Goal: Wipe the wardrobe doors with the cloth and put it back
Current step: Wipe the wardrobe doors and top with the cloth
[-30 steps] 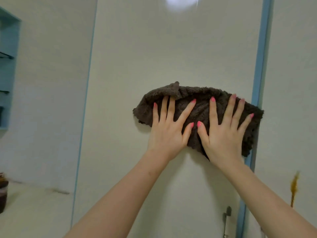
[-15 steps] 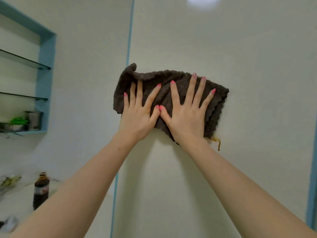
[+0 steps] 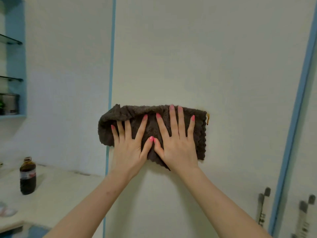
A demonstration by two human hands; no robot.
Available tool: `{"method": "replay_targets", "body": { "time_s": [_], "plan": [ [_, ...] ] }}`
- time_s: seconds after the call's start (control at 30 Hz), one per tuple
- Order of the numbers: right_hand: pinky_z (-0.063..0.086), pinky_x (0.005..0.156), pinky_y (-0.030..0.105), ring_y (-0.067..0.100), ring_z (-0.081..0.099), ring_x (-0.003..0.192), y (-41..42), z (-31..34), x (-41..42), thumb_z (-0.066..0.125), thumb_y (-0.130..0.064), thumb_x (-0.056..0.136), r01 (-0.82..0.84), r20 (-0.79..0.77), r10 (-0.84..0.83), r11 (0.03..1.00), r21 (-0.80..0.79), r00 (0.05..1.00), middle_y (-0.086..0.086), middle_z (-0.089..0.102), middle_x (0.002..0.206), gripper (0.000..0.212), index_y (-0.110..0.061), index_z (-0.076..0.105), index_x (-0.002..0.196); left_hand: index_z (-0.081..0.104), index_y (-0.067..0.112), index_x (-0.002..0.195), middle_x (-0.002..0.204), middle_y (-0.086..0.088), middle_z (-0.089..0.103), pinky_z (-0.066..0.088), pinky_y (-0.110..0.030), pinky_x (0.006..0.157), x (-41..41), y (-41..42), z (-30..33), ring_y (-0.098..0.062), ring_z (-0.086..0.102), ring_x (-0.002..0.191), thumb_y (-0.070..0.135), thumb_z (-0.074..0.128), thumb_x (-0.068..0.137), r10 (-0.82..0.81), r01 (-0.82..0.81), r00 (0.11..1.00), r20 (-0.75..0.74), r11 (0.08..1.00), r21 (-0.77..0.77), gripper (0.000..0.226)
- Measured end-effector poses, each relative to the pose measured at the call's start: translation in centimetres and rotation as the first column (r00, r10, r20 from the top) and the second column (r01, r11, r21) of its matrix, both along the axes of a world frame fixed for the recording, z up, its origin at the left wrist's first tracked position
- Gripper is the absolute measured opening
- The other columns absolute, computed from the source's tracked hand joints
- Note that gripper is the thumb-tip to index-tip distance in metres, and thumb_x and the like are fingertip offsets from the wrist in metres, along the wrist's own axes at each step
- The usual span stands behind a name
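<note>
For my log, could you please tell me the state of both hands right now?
Left hand: open, fingers spread flat, pressing the cloth against the wardrobe door.
Right hand: open, likewise pressing the cloth.

Both hands (image 3: pixel 152 148) flat on cloth (image 3: pixel 152 115)

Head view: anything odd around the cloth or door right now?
Nothing serious. The cloth is bunched at its upper left, with a yellow loop sticking out at its right edge. Both hands press it flat on the door.
</note>
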State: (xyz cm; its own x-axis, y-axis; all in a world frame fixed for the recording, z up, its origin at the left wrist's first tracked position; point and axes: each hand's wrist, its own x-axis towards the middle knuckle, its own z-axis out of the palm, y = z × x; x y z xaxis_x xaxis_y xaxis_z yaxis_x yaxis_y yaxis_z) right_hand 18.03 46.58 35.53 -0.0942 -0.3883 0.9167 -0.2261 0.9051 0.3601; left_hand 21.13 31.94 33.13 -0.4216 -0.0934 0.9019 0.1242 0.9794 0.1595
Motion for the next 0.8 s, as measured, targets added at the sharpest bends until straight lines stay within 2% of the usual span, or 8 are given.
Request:
{"method": "replay_targets", "body": {
  "time_s": [0.1,0.2,0.37,0.47,0.63,0.8],
  "plan": [
    [0.017,0.113,0.061,0.037,0.026,0.141,2.1,1.1,-0.2,0.042,-0.04,0.093,0.021,-0.034,-0.021,1.0,-0.012,0.999,0.023,0.029,0.151,0.062,-0.01,0.034,0.146,0.004,0.036,0.146,0.155,-0.026,0.012,0.0,-0.059,0.114,-0.3,2.8,2.2,-0.047,0.005,0.142,0.056,0.019,0.093,0.003,-0.003,1.0,-0.016,0.999,-0.035,0.058],
    [0.015,0.114,0.059,0.038,0.021,0.142,6.2,2.5,-0.5,0.038,-0.041,0.095,0.051,-0.065,-0.055,0.996,-0.068,0.996,0.024,0.026,0.152,0.062,-0.009,0.029,0.147,0.012,0.033,0.148,0.152,-0.029,0.018,0.002,-0.063,0.112,-0.8,7.0,3.9,-0.051,0.011,0.14,0.055,0.023,0.093,-0.004,0.001,0.999,-0.048,0.998,-0.064,0.061],
    [0.004,0.117,0.056,0.034,0.004,0.147,15.0,4.4,-0.6,0.027,-0.046,0.097,0.106,0.002,-0.108,0.973,-0.204,0.994,0.02,0.008,0.158,0.066,-0.017,0.009,0.153,0.019,0.034,0.149,0.155,-0.024,0.015,-0.003,-0.061,0.114,-1.5,15.5,6.8,-0.043,0.005,0.143,0.057,0.027,0.093,-0.09,0.076,0.99,-0.109,0.989,-0.126,0.061],
    [0.001,0.116,0.057,0.035,0.001,0.146,17.6,4.5,-0.3,0.021,-0.048,0.097,0.105,0.04,-0.097,0.95,-0.293,0.994,0.021,0.005,0.158,0.064,-0.02,0.007,0.153,0.021,0.035,0.148,0.154,-0.022,0.019,-0.003,-0.06,0.114,-1.8,18.8,7.0,-0.041,0.006,0.143,0.056,0.029,0.094,-0.097,0.079,0.986,-0.139,0.988,-0.132,0.059],
    [0.001,0.114,0.061,0.041,0.0,0.145,16.7,3.1,0.1,0.025,-0.042,0.098,0.071,0.059,-0.053,0.934,-0.349,0.997,0.025,0.003,0.157,0.062,-0.021,0.005,0.153,0.027,0.035,0.147,0.151,-0.019,0.03,0.001,-0.056,0.116,-1.7,18.2,4.9,-0.038,0.018,0.142,0.053,0.033,0.095,-0.076,0.049,0.982,-0.173,0.986,-0.158,0.055],
    [0.001,0.114,0.062,0.045,0.001,0.144,13.5,-3.6,0.9,0.023,-0.04,0.098,0.103,0.152,-0.044,0.909,-0.403,0.987,0.03,0.005,0.155,0.062,-0.017,0.005,0.152,0.022,0.035,0.148,0.146,-0.018,0.037,0.006,-0.055,0.116,-1.0,16.2,-1.7,-0.038,0.025,0.138,0.048,0.033,0.098,-0.05,0.04,0.996,-0.068,0.989,-0.145,0.053]
  ]
}}
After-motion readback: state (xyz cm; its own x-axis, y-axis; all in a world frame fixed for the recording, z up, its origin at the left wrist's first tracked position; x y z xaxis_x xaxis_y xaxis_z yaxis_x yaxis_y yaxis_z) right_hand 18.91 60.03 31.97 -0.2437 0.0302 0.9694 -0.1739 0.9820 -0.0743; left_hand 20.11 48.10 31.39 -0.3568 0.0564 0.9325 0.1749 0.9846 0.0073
